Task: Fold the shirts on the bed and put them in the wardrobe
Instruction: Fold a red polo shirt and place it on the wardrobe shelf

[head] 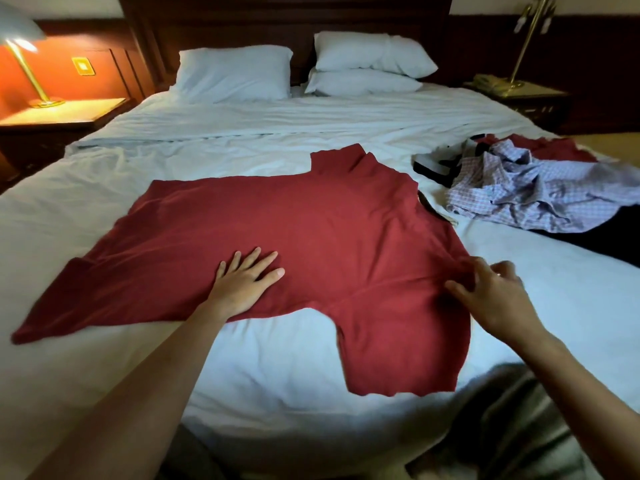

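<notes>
Barely started: the red shirt (311,230) lies unfolded near the foot edge of the bed (277,393), left hand (247,275) flat-fingered on it, right hand (491,289) pinching its fabric, and a crumpled pile (540,188) waits at the right edge.

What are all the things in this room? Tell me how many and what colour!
bed: 1, white sheets, fills the middle
pillows: 3, white, by the headboard
headboard: 1, dark wood, far end
red shirt: 1, red, spread flat on the near half
checked shirt: 1, lilac and white, crumpled at the bed's right
other clothes: number unclear, black and red, under and behind the checked shirt
lamps: 2, brass, one lit at left, one at right
nightstands: 2, wood, either side
left hand: 1, flat on the red shirt
right hand: 1, fingers pinch the red shirt's right edge
</notes>
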The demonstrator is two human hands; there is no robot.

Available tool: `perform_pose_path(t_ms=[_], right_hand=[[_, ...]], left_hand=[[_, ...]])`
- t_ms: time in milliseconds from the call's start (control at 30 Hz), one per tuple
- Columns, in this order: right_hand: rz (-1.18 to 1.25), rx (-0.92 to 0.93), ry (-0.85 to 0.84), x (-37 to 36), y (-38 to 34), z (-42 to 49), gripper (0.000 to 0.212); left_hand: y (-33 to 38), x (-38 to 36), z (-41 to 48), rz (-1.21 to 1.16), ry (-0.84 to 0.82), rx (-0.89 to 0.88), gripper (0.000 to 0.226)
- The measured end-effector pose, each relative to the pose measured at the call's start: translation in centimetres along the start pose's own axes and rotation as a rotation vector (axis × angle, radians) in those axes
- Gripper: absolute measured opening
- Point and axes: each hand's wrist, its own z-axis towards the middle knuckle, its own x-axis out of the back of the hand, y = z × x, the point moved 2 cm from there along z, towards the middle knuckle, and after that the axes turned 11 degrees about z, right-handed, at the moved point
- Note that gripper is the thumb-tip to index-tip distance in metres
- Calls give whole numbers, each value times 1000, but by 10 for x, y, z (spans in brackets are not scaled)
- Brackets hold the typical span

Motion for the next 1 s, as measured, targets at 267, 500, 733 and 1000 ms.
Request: perform_pose_path(t_ms=[267,500,733,1000], right_hand=[[194,134,27,-11,-9,-20,53],[-406,-22,-484,23,-14,0,38],[-212,449,-497,-48,-83,-14,71],[-203,544,-646,-98,-101,-43,93]], left_hand=[[2,1,-3,7,-8,13,60],[5,4,-4,23,-32,27,60],[-4,7,-11,60,-62,-8,61],[-85,17,-34,142,-53,162,68]])
